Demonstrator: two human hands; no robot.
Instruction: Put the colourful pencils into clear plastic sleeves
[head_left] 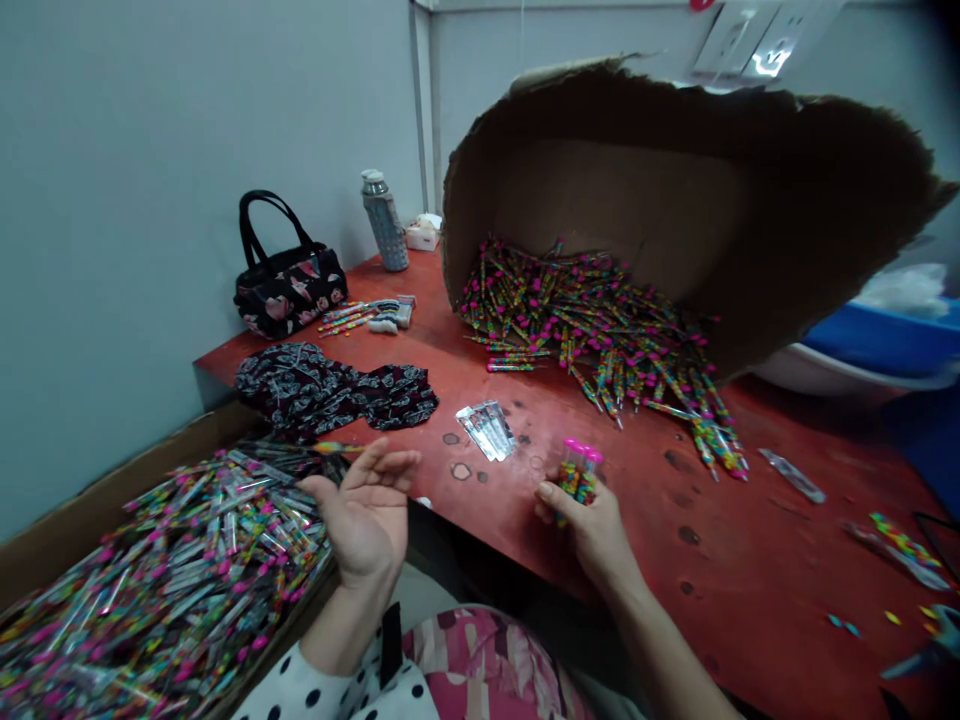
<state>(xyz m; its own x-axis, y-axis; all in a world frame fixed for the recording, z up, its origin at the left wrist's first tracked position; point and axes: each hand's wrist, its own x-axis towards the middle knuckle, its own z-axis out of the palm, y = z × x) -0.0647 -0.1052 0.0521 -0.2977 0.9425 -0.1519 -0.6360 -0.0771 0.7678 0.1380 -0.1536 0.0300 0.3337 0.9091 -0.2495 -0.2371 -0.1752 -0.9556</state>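
Left hand (365, 520) open and empty, right hand (592, 530) curled around a pink-capped tube (579, 470); sleeved tubes (165, 570) heap at eight o'clock, many bare tubes (592, 330) at twelve.

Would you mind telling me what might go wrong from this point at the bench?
The bundle of pink-capped sticks in the right hand could slip over the red table's near edge. The loose heap by the tipped cardboard box could slide further. The wrapped sticks piled beside the left hand could spill over their carton's low wall.
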